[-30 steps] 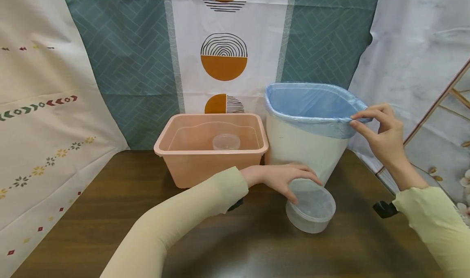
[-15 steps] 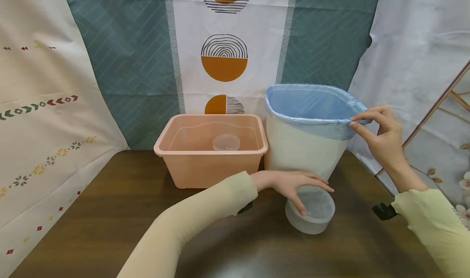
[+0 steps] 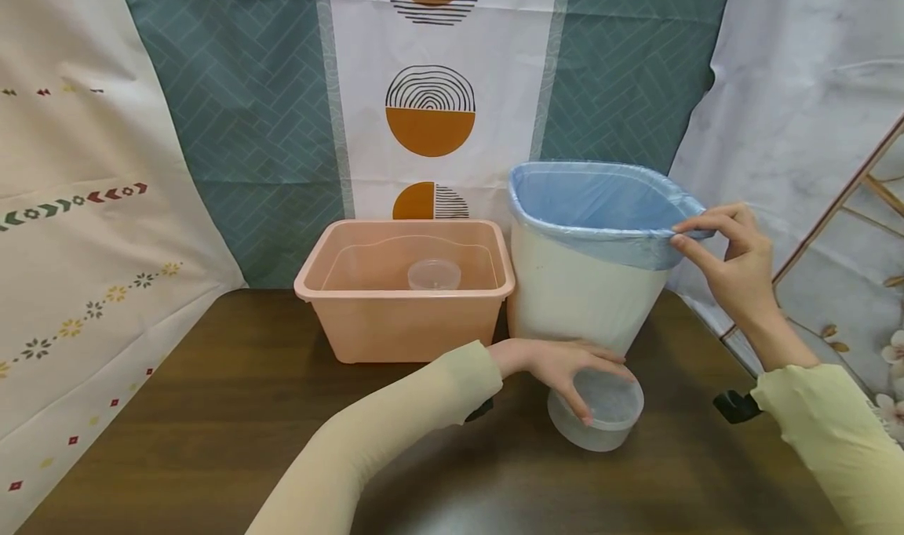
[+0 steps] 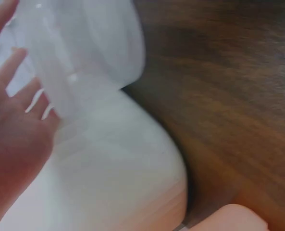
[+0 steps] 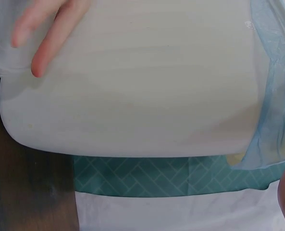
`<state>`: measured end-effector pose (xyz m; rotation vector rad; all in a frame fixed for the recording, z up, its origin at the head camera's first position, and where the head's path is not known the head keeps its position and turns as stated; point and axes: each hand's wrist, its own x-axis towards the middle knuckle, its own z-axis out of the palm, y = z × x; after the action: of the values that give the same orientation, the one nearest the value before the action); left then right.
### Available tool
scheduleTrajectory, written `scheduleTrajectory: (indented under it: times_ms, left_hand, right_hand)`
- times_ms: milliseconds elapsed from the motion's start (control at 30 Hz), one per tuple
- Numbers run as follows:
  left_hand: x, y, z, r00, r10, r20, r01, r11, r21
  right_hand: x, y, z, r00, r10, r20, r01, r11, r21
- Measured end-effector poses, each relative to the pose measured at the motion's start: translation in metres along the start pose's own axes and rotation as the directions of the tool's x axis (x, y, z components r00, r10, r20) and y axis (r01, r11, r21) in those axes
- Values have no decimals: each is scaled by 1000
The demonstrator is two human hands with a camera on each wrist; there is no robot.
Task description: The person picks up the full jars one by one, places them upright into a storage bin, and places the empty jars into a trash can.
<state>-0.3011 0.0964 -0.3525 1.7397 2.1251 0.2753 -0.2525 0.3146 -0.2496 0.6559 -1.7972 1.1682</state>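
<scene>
A round, clear plastic container stands on the table in front of the white bin. My left hand reaches over its left side, thumb at the near rim and fingers stretched across the far side. In the left wrist view those fingers look fairly straight alongside the container. At the bin's right corner, my right hand pinches the blue trash bag between thumb and fingers. The bag lines the white bin and folds over its rim.
Left of the bin stands a pink plastic tub holding another clear round container. Patterned cloths hang behind and at both sides of the dark wooden table.
My left hand has shifted slightly right and nearer, lower over the container. The container has barely moved. My right hand keeps its pinch on the trash bag.
</scene>
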Motion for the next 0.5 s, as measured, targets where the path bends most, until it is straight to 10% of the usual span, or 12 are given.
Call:
scheduleTrajectory:
  times_ms: [500]
  left_hand:
    - [-31, 12, 6, 997, -72, -12, 73, 978, 195]
  right_hand:
    - [0, 0, 1, 1000, 14, -12, -14, 1000, 5]
